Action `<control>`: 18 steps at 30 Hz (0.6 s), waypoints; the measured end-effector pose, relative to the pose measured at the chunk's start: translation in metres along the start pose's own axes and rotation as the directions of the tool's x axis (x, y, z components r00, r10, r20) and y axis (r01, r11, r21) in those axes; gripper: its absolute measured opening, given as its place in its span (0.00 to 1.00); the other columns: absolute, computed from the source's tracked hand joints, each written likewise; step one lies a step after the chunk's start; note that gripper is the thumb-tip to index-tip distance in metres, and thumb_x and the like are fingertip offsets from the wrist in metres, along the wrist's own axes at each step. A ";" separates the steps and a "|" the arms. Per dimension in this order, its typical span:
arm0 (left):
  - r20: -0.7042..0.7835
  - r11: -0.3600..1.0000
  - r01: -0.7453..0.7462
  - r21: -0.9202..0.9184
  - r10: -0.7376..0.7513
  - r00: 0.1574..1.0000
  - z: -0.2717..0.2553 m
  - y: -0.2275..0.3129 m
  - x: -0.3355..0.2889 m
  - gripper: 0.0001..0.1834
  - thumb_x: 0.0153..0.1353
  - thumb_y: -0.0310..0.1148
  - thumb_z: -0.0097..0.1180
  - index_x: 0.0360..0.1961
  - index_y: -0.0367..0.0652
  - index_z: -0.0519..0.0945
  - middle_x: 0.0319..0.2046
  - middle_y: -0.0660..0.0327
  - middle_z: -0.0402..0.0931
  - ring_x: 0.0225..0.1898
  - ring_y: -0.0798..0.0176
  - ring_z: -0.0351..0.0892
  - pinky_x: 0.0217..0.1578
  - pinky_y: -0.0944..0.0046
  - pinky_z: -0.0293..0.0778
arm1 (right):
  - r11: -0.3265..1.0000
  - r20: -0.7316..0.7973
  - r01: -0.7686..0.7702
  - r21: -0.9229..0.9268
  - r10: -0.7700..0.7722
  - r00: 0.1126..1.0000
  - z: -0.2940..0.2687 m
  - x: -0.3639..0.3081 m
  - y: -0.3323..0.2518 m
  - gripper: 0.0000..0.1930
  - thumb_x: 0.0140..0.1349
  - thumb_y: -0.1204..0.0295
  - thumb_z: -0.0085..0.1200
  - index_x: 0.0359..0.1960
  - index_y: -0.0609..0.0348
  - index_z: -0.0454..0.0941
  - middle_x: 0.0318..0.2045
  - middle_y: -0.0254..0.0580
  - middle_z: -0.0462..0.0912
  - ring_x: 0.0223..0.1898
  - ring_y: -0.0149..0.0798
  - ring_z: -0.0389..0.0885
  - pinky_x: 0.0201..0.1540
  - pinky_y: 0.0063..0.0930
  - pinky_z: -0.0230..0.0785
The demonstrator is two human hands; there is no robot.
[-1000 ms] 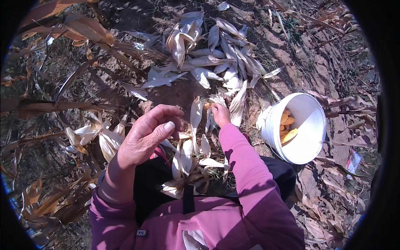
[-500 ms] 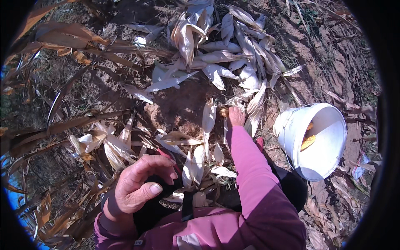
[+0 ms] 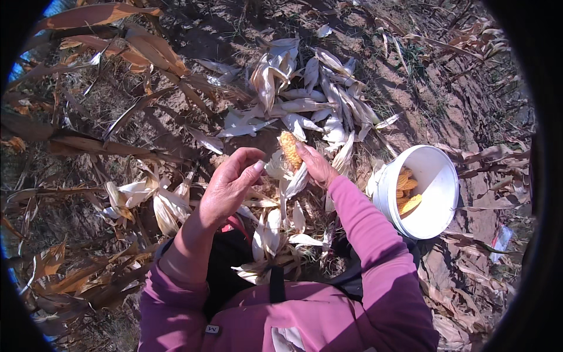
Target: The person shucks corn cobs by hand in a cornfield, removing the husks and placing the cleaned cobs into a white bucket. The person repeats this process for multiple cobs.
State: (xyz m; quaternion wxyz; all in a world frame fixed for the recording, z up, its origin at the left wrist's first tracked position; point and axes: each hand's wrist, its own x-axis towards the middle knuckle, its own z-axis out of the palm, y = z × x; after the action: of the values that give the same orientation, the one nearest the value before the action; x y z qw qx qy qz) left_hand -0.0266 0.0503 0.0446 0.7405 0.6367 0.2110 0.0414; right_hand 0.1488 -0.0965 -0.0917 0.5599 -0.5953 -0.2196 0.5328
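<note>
An ear of corn (image 3: 290, 150) with bare yellow kernels is held in my right hand (image 3: 317, 166), fingers wrapped round its lower part. Pale husk (image 3: 297, 182) hangs below the ear, close to my fingers. My left hand (image 3: 227, 183) is raised a little to the left of the ear, thumb and fingers apart, with nothing in it. A white bucket (image 3: 431, 218) tilts to the right of my right forearm. Inside it lie several yellow ears of corn (image 3: 409, 204).
A heap of pale corn husks (image 3: 305, 107) lies on the soil ahead. More husks (image 3: 271, 234) are scattered between my legs and at my left (image 3: 167, 205). Dry brown stalks and leaves (image 3: 146, 53) fill the left side. A small piece of litter (image 3: 501, 242) lies at the far right.
My right hand has lifted the ear off the ground toward me, and its kernels now show. My left hand has moved forward and right, closer to the ear. The view has shifted slightly.
</note>
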 end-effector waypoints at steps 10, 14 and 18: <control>0.238 0.983 0.009 0.185 -0.053 0.970 0.037 -0.008 0.006 0.16 0.70 0.41 0.46 0.45 0.37 0.72 0.28 0.68 0.72 0.29 0.77 0.70 0.31 0.73 0.70 | 0.937 -0.170 0.299 -0.180 -0.329 0.929 0.051 -0.108 -0.053 0.23 0.64 0.52 0.53 0.46 0.61 0.72 0.33 0.40 0.80 0.35 0.30 0.78 0.40 0.26 0.71; 0.228 0.974 -0.078 0.213 0.028 0.973 0.031 -0.013 0.009 0.16 0.69 0.40 0.47 0.43 0.36 0.73 0.24 0.66 0.72 0.25 0.74 0.69 0.26 0.70 0.69 | 0.661 -0.083 0.345 -0.667 -0.526 0.847 0.049 -0.101 -0.071 0.20 0.63 0.53 0.52 0.32 0.60 0.71 0.24 0.49 0.77 0.27 0.48 0.79 0.31 0.36 0.71; 0.197 0.947 -0.061 0.315 -0.002 0.980 0.026 -0.011 0.013 0.16 0.71 0.42 0.44 0.42 0.38 0.73 0.26 0.68 0.71 0.27 0.76 0.68 0.29 0.74 0.67 | 0.429 -0.042 0.332 -0.840 -0.661 0.750 0.051 -0.090 -0.072 0.15 0.65 0.58 0.49 0.29 0.57 0.70 0.22 0.44 0.75 0.26 0.51 0.78 0.26 0.41 0.70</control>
State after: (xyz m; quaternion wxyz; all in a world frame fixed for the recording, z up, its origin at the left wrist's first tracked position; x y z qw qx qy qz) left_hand -0.0079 0.0286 0.0332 0.6439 0.7524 0.1317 -0.0449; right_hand 0.0974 -0.1319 0.0179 0.4002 -0.7712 -0.4911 0.0630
